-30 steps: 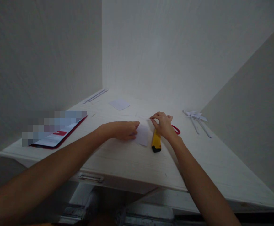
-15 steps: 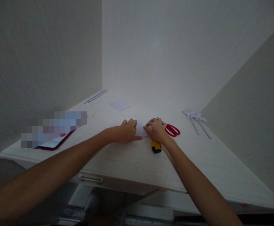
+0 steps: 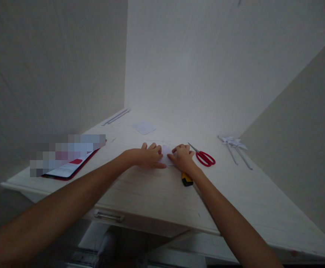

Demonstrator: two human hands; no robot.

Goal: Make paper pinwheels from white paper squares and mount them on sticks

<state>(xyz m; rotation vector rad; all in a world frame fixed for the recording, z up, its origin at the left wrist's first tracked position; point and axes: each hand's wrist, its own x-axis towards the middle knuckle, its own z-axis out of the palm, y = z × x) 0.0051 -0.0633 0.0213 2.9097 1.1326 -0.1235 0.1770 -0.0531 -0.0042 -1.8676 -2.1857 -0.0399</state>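
White paper [image 3: 166,152] lies pressed, seemingly, between left hand [image 3: 148,158] and right hand [image 3: 182,159].

Both hands are mid-bench [image 3: 156,193]: left hand [image 3: 148,157] and right hand [image 3: 183,159] side by side, pressed flat on a small paper sheet [image 3: 166,152] between them. A utility knife [image 3: 187,180] lies under the right wrist, nearer the front edge. Scissors [image 3: 206,158] sit just right of that hand. Further right, by the wall, are what look like paper pinwheels [image 3: 234,143]. Behind the hands lies a paper square [image 3: 143,127], with thin rods [image 3: 116,116] in the back-left corner. A folder [image 3: 67,169] lies far left.
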